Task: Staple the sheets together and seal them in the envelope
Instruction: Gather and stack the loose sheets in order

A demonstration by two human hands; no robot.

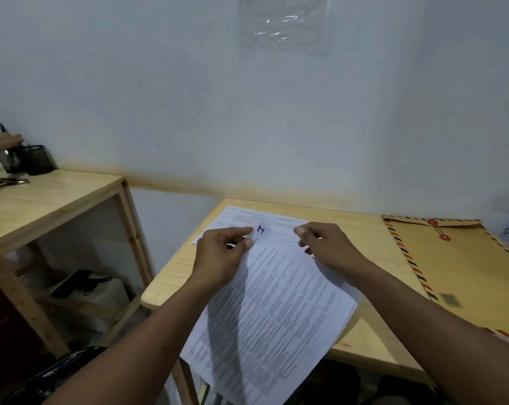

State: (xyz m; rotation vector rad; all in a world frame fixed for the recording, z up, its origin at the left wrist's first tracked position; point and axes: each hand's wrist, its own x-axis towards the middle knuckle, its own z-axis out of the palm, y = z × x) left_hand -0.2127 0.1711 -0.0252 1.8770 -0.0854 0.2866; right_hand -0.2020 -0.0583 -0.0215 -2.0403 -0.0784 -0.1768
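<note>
Over on the far left, somebody else's hand (pixel 3 141) is up at a pair of black mesh pen cups (pixel 32 163) on a light wooden shelf unit (pixel 51 197). It's half out of view, so I can't tell if it's gripping anything.

Moving right, the pale wood table (pixel 361 226) has the printed sheets (pixel 276 311) on it, angled and hanging off the near edge. The person's left hand (pixel 224 255) pinches their top left corner between thumb and fingertips, right beside a little turned-up flap (pixel 260 230) with a blue mark on it. One more printed page (pixel 238 217) lies flat underneath, poking out at the far end.

The right hand (pixel 326 247) is at the top right edge of the sheets, fingers curled in and thumb on the paper, so it's holding them too.

Further right the brown envelope (pixel 464 270) lies flat on the table, apart from the sheets. It has a striped border, its flap is down, and there are two red string buttons (pixel 432 222). Up on the wall there's a clear plastic sleeve (pixel 285 21).
</note>
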